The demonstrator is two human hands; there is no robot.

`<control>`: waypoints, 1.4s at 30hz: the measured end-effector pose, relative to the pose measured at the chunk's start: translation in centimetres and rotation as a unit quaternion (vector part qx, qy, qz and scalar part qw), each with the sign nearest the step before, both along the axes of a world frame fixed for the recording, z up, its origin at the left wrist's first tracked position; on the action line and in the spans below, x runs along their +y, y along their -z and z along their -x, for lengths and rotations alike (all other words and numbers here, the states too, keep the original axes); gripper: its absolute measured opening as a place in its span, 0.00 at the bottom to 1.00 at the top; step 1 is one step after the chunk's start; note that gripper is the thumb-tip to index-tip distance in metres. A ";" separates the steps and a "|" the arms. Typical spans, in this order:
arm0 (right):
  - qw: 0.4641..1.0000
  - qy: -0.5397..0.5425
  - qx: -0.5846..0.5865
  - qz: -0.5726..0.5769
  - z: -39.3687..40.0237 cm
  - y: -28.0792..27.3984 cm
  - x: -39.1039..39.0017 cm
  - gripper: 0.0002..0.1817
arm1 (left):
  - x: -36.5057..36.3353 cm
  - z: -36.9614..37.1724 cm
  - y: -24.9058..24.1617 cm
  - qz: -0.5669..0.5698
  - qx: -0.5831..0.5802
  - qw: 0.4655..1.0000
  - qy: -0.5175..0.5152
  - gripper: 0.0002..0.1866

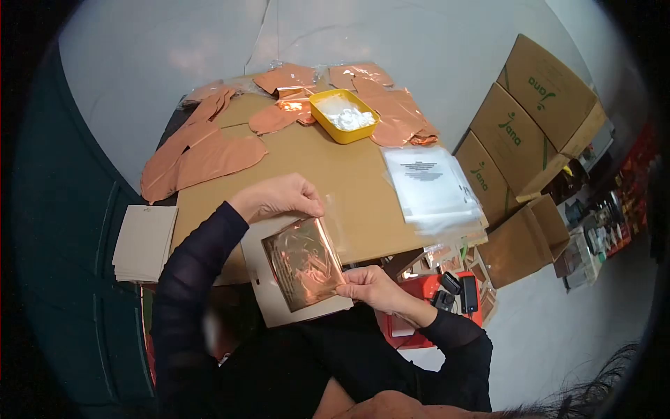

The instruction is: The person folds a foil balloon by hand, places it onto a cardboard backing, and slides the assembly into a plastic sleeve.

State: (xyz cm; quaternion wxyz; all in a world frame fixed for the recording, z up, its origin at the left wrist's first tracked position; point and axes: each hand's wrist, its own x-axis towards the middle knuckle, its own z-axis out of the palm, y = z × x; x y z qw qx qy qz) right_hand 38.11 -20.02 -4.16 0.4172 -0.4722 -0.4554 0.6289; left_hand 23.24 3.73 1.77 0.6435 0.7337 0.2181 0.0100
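A folded copper-coloured foil packet (301,262), shiny and wrinkled with small print along one side, is held up over the table's front edge. My left hand (283,195) pinches its top corner between thumb and fingers. At the lower right corner, my right hand (371,286) grips it the same way. A pale card (262,297) with a small hole lies beneath the packet, partly covered by it. Faint clear film (335,216) shows beside the packet's right edge.
Several flat copper foil balloons (216,157) lie around a yellow tub (358,137) of white material. Printed clear bags (426,188) sit at the right, a card stack (145,241) at the left. Cardboard boxes (516,133) stand beyond. A red surface (412,290) holds a phone (468,293).
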 end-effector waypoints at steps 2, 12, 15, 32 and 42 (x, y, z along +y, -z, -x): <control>0.999 -0.028 -0.032 -0.007 -0.9 0.4 0.6 0.09 | 0.6 0.5 -0.6 0.018 -0.004 1.000 0.021 0.09; 0.989 0.055 -0.122 -0.071 -3.7 -0.7 3.3 0.18 | 0.4 2.9 -1.7 0.017 -0.067 0.994 -0.081 0.05; 0.991 0.056 -0.115 -0.039 -3.7 -0.5 3.8 0.17 | -0.1 3.1 -1.7 0.011 -0.058 0.992 -0.109 0.04; 0.764 0.223 -0.444 -0.412 -2.9 -2.1 5.5 0.10 | -1.8 2.2 0.3 0.028 -0.088 0.983 -0.157 0.07; 0.596 0.231 -0.564 -0.523 -0.3 -5.2 8.5 0.05 | -4.9 0.2 -0.1 -0.129 -0.097 0.984 -0.077 0.10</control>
